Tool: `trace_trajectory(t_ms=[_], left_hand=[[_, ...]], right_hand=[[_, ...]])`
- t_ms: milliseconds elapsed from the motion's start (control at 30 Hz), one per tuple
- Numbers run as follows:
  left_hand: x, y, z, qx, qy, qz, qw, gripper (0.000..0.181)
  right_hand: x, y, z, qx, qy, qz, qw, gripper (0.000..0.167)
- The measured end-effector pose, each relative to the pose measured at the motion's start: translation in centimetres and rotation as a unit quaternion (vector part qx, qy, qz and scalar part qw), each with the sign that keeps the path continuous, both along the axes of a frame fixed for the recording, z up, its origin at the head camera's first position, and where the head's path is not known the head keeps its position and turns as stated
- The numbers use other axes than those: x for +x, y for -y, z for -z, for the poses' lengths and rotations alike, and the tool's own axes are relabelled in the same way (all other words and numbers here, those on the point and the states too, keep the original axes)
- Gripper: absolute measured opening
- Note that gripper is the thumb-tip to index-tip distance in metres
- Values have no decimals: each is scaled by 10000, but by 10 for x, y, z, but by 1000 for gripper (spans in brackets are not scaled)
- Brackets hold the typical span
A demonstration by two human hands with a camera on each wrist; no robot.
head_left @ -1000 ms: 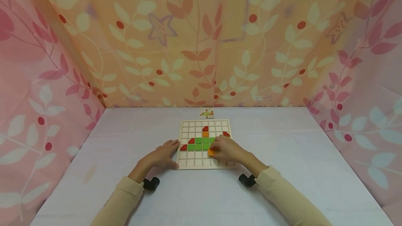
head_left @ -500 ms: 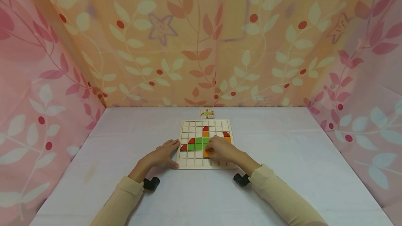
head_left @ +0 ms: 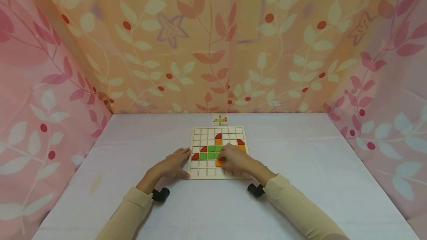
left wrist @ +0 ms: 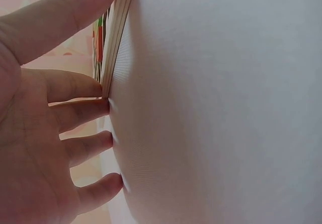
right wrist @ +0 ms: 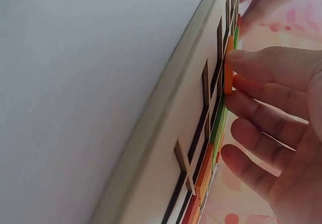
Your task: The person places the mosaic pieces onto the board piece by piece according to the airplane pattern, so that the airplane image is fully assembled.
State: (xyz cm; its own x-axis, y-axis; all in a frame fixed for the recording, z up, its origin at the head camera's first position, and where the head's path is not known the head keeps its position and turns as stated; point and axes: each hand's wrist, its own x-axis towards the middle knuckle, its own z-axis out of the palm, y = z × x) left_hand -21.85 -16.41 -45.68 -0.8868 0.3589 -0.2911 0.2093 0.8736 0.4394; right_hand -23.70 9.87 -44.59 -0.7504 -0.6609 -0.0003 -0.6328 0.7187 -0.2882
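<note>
A pale wooden grid board point(head_left: 202, 172) lies on the table before me. Beside its left edge my left hand point(head_left: 171, 166) rests with spread fingers; in the left wrist view its thumb point(left wrist: 65, 20) and forefinger touch the board's side. My right hand point(head_left: 237, 159) is over the board and pinches an orange square tile point(right wrist: 229, 78) between thumb and forefinger, the tile sitting low against a cell below the green rows. Green square tiles point(head_left: 211, 149) fill the middle, partly hidden by that hand. Red quarter-round tiles point(head_left: 195, 156) sit at the left, top and right.
A small pattern card point(head_left: 219, 119) lies behind the board. One orange tile point(head_left: 218, 142) sits under the top red piece and another orange tile point(head_left: 241, 148) at the right. White cloth point(head_left: 133, 132) covers the table, with floral curtains point(head_left: 213, 47) around it.
My right hand has shifted slightly left with the orange tile, then stayed almost still, uncovering the orange tile at the board's right side. My left hand has not moved.
</note>
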Motion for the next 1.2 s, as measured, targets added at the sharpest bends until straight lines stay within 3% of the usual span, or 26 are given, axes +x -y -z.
trace_trajectory(t_ms=[400,600,967,1200], left_hand=[[1,-2,-3,17,59,-64,10000,95],[0,-2,-1,24,61,-87,9999,95],[0,0,-1,21,-35,68,10000,95],[0,1,0,41,-61,95,9999,96]], right_hand=[[0,1,1,-52,-46,4,10000,13],[1,-3,0,-240,180,89,9995,13],[1,-44,-5,-593,147,126,9981,13],[4,-75,-3,-637,371,603,9955,13]])
